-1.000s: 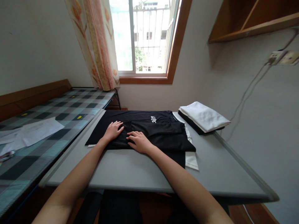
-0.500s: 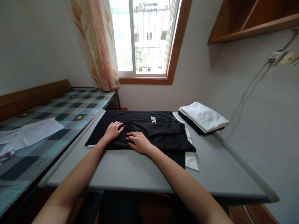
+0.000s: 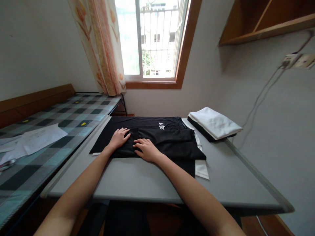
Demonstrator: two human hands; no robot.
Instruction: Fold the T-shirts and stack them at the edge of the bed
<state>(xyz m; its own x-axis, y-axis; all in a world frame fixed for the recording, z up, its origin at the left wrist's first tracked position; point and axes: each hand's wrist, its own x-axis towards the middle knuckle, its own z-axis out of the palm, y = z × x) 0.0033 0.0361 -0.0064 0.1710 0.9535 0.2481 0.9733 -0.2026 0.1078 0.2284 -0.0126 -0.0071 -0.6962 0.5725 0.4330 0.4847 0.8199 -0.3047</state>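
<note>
A black garment [image 3: 169, 146] with white lettering near its far edge lies partly folded on the grey table [image 3: 137, 178]. White fabric [image 3: 202, 169] shows from under its right side. My left hand [image 3: 118, 137] rests flat on the left part of the black cloth, fingers apart. To its right, my right hand [image 3: 145, 149] lies palm down on the same cloth, fingers spread and slightly bent. Neither hand grips anything. A folded white cloth [image 3: 214, 123] sits on a folded black one [image 3: 210, 137] at the table's back right.
Left of the table is a bed with a checked cover [image 3: 56, 134], holding papers [image 3: 36, 139] and a small shiny object [image 3: 7, 165]. A curtain [image 3: 104, 49] hangs by the window. Cables [image 3: 261, 91] run down the right wall below a wooden shelf [image 3: 268, 32].
</note>
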